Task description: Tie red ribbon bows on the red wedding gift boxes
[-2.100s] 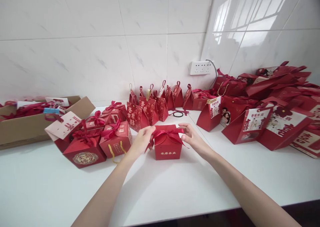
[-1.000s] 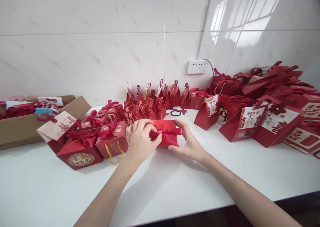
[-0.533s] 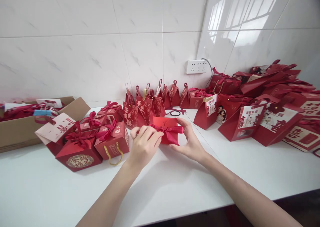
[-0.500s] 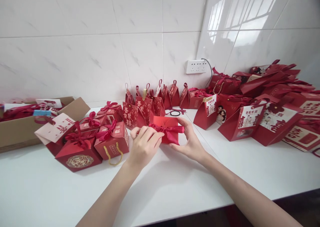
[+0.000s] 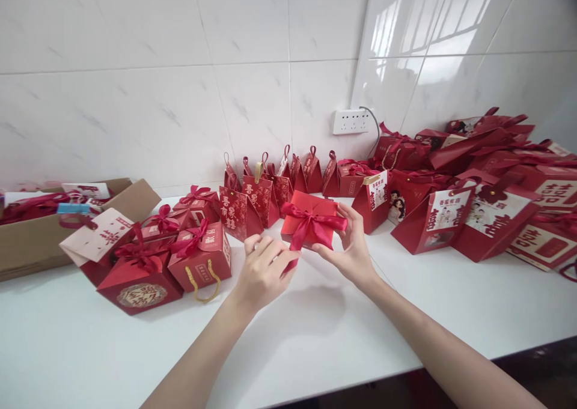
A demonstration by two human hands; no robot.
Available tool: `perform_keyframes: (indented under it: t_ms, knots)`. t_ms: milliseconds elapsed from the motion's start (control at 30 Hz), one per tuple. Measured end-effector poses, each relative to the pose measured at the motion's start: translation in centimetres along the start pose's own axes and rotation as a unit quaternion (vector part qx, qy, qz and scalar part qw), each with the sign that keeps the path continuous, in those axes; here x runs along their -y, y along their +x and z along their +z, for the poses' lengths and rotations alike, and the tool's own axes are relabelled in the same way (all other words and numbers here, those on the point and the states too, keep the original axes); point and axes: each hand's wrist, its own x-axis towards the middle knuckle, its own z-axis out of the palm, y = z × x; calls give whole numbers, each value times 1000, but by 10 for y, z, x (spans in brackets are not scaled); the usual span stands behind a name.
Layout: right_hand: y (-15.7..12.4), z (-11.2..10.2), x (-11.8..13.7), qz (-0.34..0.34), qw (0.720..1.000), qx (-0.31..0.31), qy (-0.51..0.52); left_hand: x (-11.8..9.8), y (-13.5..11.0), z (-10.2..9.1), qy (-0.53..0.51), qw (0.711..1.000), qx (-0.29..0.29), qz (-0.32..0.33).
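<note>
1. in the head view, the left hand (image 5: 265,271) pinches a trailing end of the ribbon (image 5: 311,218) between thumb and fingers, at the front left of the bow.
2. the right hand (image 5: 355,247) is clamped on the right side of the red box (image 5: 322,203), thumb at the front edge, fingers behind it.
3. the two hands are apart from each other, with the red box between them, near the middle of the view. it is held up off the white table (image 5: 279,355), its top tipped toward the camera, and a soft shadow lies on the table below.
4. to the left stand several ribboned boxes (image 5: 202,263); one has a yellow cord (image 5: 205,299) at its front. beside them is a pale card (image 5: 101,233).
5. farther left, a cardboard box (image 5: 31,247) contains dark red ribbons, with a blue clip (image 5: 73,208) by its front edge.
6. behind the hands, small pointed bags (image 5: 259,196) with loops on top line up near the tiled wall (image 5: 135,121).
7. to the right stand larger gift bags (image 5: 417,226), with a heap of red packages (image 5: 487,148) behind.
8. a white socket (image 5: 350,122) with a dark cable (image 5: 377,127) is on the wall.
</note>
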Motion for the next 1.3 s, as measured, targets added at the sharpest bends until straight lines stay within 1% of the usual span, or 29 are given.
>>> perform_keyframes:
  t_ms: [133,200,267,333,400,433,467,500,567,600,633,667,700,733,767,833,867,967,1033,1100,1167,1233,1300]
  knots:
    - [1,-2,-3,-18,1000,-8,0,3,-1,3,-31,1000,4,-3]
    - [1,-3,-4,-29,999,-7,-15,7,-2,4,-61,998,30,-13]
    - [1,-5,-6,-37,999,-1,-28,11,-2,4,-107,989,91,-36]
    - [0,-6,-7,-42,999,9,-33,18,-3,4,-157,968,181,-79]
    - [-1,-7,-8,-49,998,24,-38,26,-4,3,-189,934,253,-164]
    - [-1,-8,-9,-55,997,31,-43,31,-5,3,-195,916,268,-225]
    - [-1,-8,-9,-61,996,37,-47,35,-5,3,-196,898,263,-292]
    - [-1,-8,-9,-68,996,44,-49,40,-6,3,-199,879,240,-360]
    - [-2,-8,-9,-83,994,56,-49,45,-6,5,-241,834,158,-471]
    - [-2,-8,-9,-89,993,63,-49,46,-5,6,-285,806,110,-507]
    - [-2,-8,-9,-93,992,70,-51,45,-5,8,-337,776,67,-528]
    - [-2,-7,-9,-96,991,76,-54,42,-4,9,-391,747,36,-537]
    - [-2,-7,-10,-98,990,81,-56,38,-3,10,-437,721,17,-538]
    - [-2,-7,-10,-99,990,86,-56,34,-2,11,-473,703,12,-531]
    - [-2,-6,-10,-100,989,91,-54,28,0,12,-501,692,22,-520]
    - [-3,-6,-10,-100,989,102,-47,19,1,12,-531,682,61,-499]
    - [-3,-6,-10,-96,989,109,-41,16,1,12,-535,683,85,-490]
    - [-4,-6,-11,-58,987,145,-24,11,-3,14,-515,701,149,-470]
    - [-3,-6,-13,-16,983,185,-14,11,-7,17,-496,714,176,-462]
    - [-2,-8,-14,28,975,219,-2,13,-10,21,-479,723,180,-464]
    - [-1,-9,-13,69,970,234,18,14,-11,24,-464,728,174,-473]
    - [0,-10,-12,106,965,235,56,14,-11,26,-452,733,170,-480]
    - [0,-8,-9,133,961,219,106,13,-11,28,-439,742,166,-479]
